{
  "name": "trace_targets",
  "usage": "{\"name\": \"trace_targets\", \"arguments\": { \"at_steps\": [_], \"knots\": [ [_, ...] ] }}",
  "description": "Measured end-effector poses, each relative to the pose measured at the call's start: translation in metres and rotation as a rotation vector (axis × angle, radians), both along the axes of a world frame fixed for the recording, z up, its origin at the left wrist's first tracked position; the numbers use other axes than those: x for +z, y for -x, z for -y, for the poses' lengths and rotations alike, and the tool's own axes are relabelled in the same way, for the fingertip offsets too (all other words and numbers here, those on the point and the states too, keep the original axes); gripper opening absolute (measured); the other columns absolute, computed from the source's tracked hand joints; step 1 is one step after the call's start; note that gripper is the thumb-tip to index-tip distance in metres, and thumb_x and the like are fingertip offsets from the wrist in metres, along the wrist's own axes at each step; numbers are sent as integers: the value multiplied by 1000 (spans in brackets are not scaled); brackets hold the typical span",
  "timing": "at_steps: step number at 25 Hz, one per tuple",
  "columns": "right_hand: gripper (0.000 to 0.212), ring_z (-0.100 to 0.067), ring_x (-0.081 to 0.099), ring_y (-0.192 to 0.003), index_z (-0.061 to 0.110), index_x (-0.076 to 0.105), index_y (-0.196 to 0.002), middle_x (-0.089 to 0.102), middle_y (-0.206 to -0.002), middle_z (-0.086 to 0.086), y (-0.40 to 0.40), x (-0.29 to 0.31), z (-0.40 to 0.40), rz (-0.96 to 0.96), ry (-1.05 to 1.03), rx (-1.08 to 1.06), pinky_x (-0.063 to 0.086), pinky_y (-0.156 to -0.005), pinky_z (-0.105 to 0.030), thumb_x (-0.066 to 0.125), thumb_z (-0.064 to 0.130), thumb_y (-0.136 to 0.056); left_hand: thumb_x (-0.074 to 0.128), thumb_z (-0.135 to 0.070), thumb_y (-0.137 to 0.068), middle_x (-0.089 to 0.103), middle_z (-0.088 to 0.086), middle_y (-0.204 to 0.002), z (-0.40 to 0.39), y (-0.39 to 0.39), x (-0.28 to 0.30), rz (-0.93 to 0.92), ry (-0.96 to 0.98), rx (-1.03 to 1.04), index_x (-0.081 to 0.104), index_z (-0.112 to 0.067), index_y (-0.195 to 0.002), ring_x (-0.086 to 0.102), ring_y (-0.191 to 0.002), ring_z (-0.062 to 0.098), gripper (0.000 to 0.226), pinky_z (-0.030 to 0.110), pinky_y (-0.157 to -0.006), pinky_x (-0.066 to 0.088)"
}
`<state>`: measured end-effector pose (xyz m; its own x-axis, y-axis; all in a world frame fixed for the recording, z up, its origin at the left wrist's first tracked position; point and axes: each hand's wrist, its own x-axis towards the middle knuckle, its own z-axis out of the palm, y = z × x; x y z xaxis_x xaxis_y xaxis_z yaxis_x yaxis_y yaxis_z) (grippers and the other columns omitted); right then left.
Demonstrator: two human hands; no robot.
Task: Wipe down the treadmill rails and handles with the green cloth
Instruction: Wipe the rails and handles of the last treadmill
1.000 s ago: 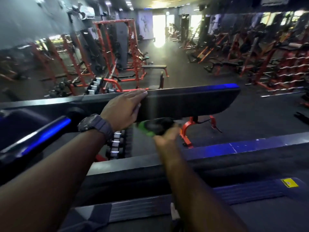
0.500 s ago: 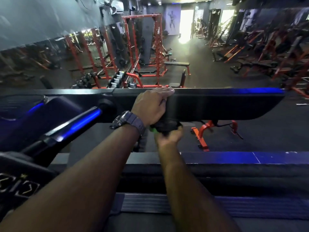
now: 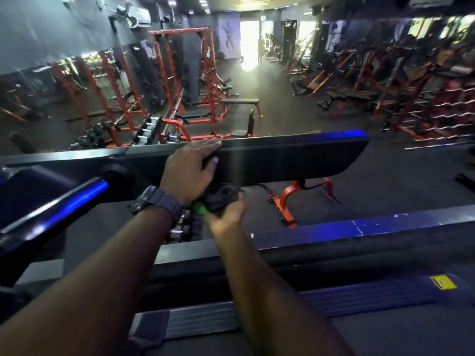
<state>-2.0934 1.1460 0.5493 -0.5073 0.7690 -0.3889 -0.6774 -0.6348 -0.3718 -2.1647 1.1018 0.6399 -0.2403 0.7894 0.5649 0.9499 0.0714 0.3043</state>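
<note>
The black treadmill rail (image 3: 295,160) runs across the middle of the view. My left hand (image 3: 190,170), with a watch on its wrist, rests on the rail's top edge, fingers straight and thumb against the rail's side. Just below the rail's underside my right hand (image 3: 227,214) grips the bunched green cloth (image 3: 200,208), which looks dark apart from one bright green patch. A round handle bar (image 3: 64,204) with a blue reflection slants down at the left.
The treadmill's side strip (image 3: 334,227) and ribbed foot rail (image 3: 205,322) lie below my arms. A red bench frame (image 3: 290,199) stands on the floor beyond the rail. Red racks (image 3: 180,80) and weight machines (image 3: 411,93) fill the gym behind.
My left hand's fingers have straightened on top of the rail after curling over it. The right hand stays under the rail with the cloth. The view has shifted slightly.
</note>
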Motion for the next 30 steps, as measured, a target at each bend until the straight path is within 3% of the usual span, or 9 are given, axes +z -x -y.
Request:
{"name": "trace_targets", "arguments": {
  "at_steps": [3, 6, 11, 15, 17, 22, 24, 28, 30],
  "knots": [
    [44, -26, 64, -67, 12, 64, -76, 69, -63, -7, -47, -2, -34, 105, -71, -21, 54, -61, -31, 31, 32, -97, 58, -41, -90, 59, 3, -138, 4, -7, -2, -68, 55, 54, 60, -15, -131, 50, -131, 22, 48, 34, -112, 34],
    [22, -26, 63, -84, 21, 65, -73, 68, -93, -7, -105, -15, -91, 152, -170, -255, 48, -104, -47, 45, 27, -81, 53, -48, -92, 55, 12, -141, -18, -39, 4, -162, 143, -19, 55, -8, -134, 45, -134, 28, 58, 39, -117, 26],
    [50, -30, 61, -104, 16, 66, -100, 67, -105, -13, -141, 16, -101, 228, -61, -291, 41, -107, -45, 27, 45, -101, 47, -58, -95, 26, 10, -161, -76, -124, 5, -195, 258, -179, 28, -7, -153, 17, -151, 24, 80, 36, -124, 7],
    [44, -22, 63, -67, 19, 70, -71, 65, -61, 2, -206, 49, -139, 313, -315, -512, 54, -65, -28, 39, 43, -89, 49, -55, -95, 22, 8, -163, -81, -119, -2, -180, 230, -164, 26, -9, -154, 14, -152, 22, 78, 32, -124, 3],
    [26, -18, 56, -50, 20, 61, -87, 58, -60, 0, -214, 64, -163, 432, -369, -632, 46, -51, -26, 47, 41, -92, 50, -53, -95, 24, 8, -162, -82, -120, -2, -164, 208, -162, 28, -9, -153, 15, -152, 22, 76, 31, -123, 3],
    [42, -27, 61, -98, 23, 66, -114, 68, -107, -3, -208, 97, -160, 1589, -1110, -548, 50, -83, -38, 57, 45, -79, 53, -40, -96, 29, 7, -161, -82, -118, 2, -181, 230, -180, 32, -9, -152, 20, -151, 21, 68, 30, -123, 7],
    [46, -34, 60, -99, 21, 66, -110, 68, -109, -6, -183, 101, -137, 1903, -1453, -461, 48, -82, -40, 50, 48, -77, 54, -32, -94, 44, 8, -153, -76, -108, 4, -193, 168, -184, 44, -9, -145, 35, -144, 22, 57, 32, -121, 19],
    [50, -31, 59, -109, 19, 61, -125, 66, -123, -6, -172, 101, -125, 1656, -1977, -176, 48, -92, -41, 49, 46, -85, 53, -38, -89, 63, 11, -128, -46, -81, -5, -292, 56, -5, 58, -10, -127, 52, -127, 28, 48, 40, -117, 31],
    [49, -31, 61, -109, 19, 60, -125, 67, -120, -9, -198, 109, -147, 1648, -1828, -173, 49, -91, -41, 52, 50, -89, 46, -46, -92, 54, 16, -141, -38, -73, -6, -270, 137, 35, 51, -7, -137, 42, -138, 30, 60, 41, -122, 22]
  ]
}}
